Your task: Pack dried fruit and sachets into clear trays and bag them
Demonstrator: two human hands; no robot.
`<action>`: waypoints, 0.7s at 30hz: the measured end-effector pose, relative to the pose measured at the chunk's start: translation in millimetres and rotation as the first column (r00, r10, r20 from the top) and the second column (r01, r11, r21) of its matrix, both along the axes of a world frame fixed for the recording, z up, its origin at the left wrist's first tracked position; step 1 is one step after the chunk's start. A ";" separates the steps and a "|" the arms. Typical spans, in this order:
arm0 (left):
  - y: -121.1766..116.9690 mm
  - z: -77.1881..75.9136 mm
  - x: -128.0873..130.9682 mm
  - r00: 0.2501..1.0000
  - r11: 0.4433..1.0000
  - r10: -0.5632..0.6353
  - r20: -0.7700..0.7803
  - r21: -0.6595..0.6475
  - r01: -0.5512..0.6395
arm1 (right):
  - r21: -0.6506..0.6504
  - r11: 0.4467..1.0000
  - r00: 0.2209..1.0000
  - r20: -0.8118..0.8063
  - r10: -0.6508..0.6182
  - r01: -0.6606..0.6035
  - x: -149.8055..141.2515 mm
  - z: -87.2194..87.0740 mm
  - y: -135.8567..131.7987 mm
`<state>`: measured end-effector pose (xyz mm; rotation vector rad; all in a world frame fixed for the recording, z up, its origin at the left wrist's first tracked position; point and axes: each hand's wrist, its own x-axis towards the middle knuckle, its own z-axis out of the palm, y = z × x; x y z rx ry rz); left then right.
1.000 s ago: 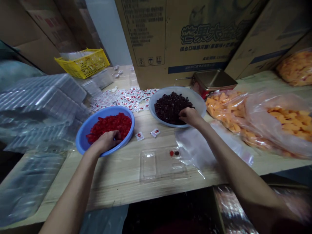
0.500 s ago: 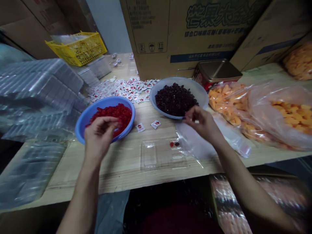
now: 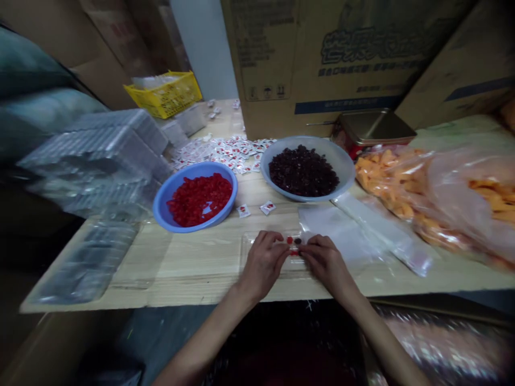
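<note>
Clear plastic tray (image 3: 246, 249) is seen on the desk (image 3: 161, 273), between the left hand (image 3: 263, 265) and right hand (image 3: 328, 262). Both hands are half-curled and laid on it, fingertips almost meeting; whether it is gripped cannot be told. A red piece (image 3: 289, 240) and dark piece (image 3: 298, 242) are seen between them. Beyond, a blue bowl (image 3: 164, 209) and grey bowl (image 3: 346, 166) are placed apart from the hands.

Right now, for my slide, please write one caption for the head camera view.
Left hand and right hand meet over a clear plastic tray holding red and dark fruit pieces.
</note>
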<state>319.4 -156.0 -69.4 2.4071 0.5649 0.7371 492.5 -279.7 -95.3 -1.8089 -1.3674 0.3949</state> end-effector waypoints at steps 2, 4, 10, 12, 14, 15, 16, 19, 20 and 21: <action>33.1 25.1 -20.9 0.994 0.994 0.109 0.033 0.031 -0.110 | 0.038 0.999 0.999 -0.036 -0.026 0.028 3.1 5.0 -7.1; 80.8 44.3 -42.6 0.958 0.956 0.285 0.013 0.065 -0.286 | 0.061 0.995 0.995 -0.068 -0.076 0.080 7.7 9.7 -13.8; 204.4 34.8 -57.6 0.835 0.954 0.297 -0.464 0.106 -0.280 | 0.053 0.992 0.986 -0.133 -0.103 0.111 8.8 16.9 -19.3; 214.4 23.0 -46.6 0.845 0.987 0.162 -0.509 0.070 -0.147 | 0.046 0.994 0.982 -0.167 -0.088 0.097 4.7 17.8 -19.8; 214.6 15.6 -36.9 0.856 0.994 0.113 -0.505 0.064 -0.093 | 0.040 0.995 0.979 -0.188 -0.079 0.088 1.3 18.9 -21.7; 213.7 14.0 -33.8 0.860 0.993 0.115 -0.498 0.065 -0.096 | 0.038 0.995 0.977 -0.196 -0.082 0.091 0.2 19.4 -23.1; 213.0 13.7 -32.1 0.862 0.993 0.121 -0.493 0.060 -0.105 | 0.034 0.995 0.975 -0.203 -0.086 0.095 -0.6 19.9 -24.7; 213.9 18.1 -33.4 0.872 0.993 0.110 -0.477 0.012 -0.119 | 0.027 0.994 0.969 -0.230 -0.092 0.101 -2.4 20.9 -30.9; 214.7 20.1 -35.4 0.881 0.992 0.113 -0.460 -0.002 -0.128 | 0.031 0.995 0.967 -0.237 -0.090 0.100 -3.2 20.9 -33.3; 215.4 21.7 -38.0 0.892 0.989 0.126 -0.435 -0.012 -0.146 | 0.032 0.995 0.966 -0.243 -0.084 0.095 -4.0 20.7 -35.8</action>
